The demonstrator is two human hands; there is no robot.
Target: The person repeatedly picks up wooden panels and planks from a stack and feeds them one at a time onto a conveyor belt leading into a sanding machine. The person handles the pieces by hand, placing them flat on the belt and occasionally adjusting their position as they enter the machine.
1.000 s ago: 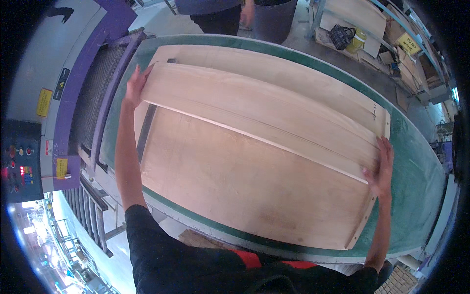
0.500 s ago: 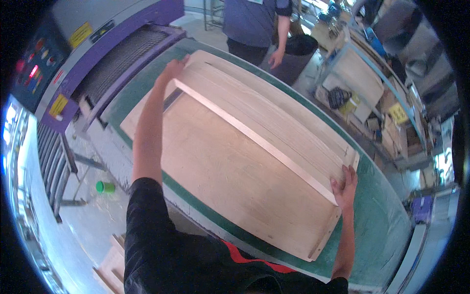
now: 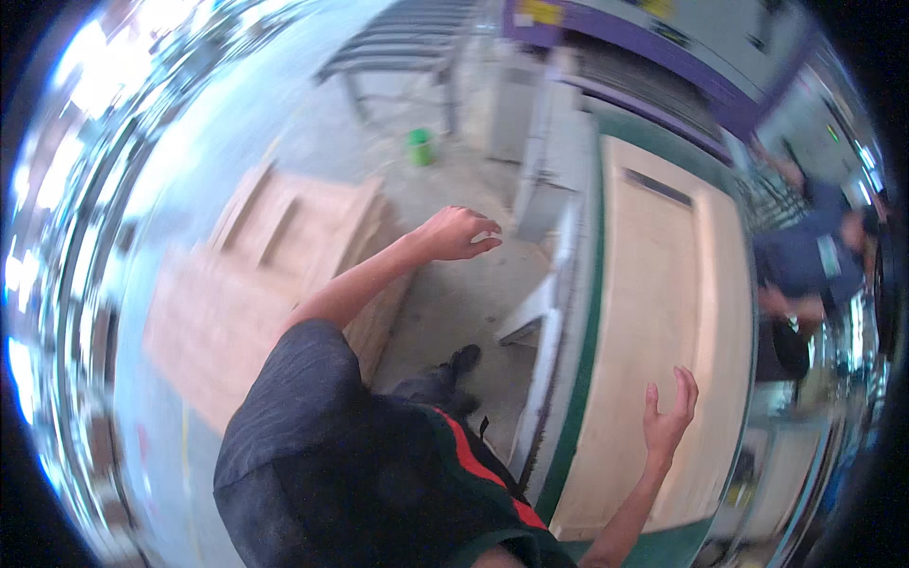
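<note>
My left hand [image 3: 456, 234] is held out in the air over the floor, between the stacked wooden panels and the table. Its fingers are loosely bent and apart, with nothing in them. Above the pale wooden panel [image 3: 644, 303] my right hand [image 3: 670, 414] is open, thumb and fingers spread; whether it touches the wood I cannot tell. This panel lies flat on a green machine bed [image 3: 589, 350], with a raised strip along it and a dark slot at its far end.
At my left stands a stack of wooden panels [image 3: 213, 322], blurred. A purple and grey machine [image 3: 653, 57] is at the far end of the bed. Beyond are a roller stand [image 3: 402, 43] and a green container [image 3: 419, 148]. Another person [image 3: 810, 256] stands across the bed.
Both hands have let go of the panel. My view has swung left, bringing the stacked panels into sight. My left hand has moved off the bed; my right hand now hovers over the panel.
</note>
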